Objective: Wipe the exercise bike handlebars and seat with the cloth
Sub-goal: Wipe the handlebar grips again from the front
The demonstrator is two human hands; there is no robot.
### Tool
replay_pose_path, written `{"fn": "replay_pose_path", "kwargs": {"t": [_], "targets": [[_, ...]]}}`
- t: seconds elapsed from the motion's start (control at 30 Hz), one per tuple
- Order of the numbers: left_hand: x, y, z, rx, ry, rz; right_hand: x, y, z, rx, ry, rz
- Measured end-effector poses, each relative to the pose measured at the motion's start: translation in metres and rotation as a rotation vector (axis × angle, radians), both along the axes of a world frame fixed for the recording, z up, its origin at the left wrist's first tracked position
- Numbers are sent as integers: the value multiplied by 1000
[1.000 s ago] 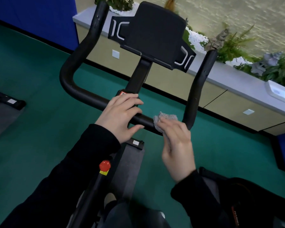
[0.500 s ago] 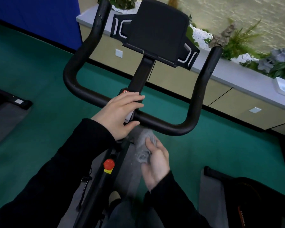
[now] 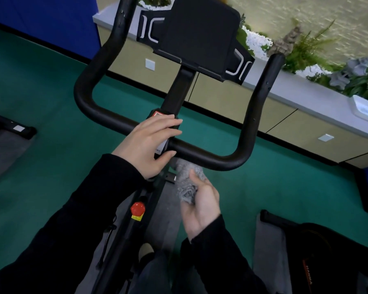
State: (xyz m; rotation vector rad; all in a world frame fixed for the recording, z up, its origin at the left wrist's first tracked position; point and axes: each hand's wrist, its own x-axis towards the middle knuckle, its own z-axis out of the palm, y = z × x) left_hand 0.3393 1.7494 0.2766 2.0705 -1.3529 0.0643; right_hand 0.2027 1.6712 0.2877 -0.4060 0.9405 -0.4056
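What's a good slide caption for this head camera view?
Left hand holds the handlebars at centre; right hand grips a grey cloth just below them.

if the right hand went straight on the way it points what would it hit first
The right hand, cloth leading, would most likely meet the handlebar just above it, beside the left hand; depth is unclear.
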Motion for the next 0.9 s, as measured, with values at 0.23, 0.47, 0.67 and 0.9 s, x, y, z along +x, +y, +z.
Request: {"fn": "replay_pose_path", "kwargs": {"t": [0.23,0.47,0.67,0.9], "targets": [[-23,-18,2,-46,-215,116,-20,-20,0,-126,121,-126],[-36,-33,-9,-64,-299,160,-29,-26,-27,-726,402,-329],[-36,-34,-9,-69,-301,171,-27,-14,-34,-1385,414,-259],[-36,-33,-10,-75,-308,167,-33,-27,-23,-1759,505,-123]]}}
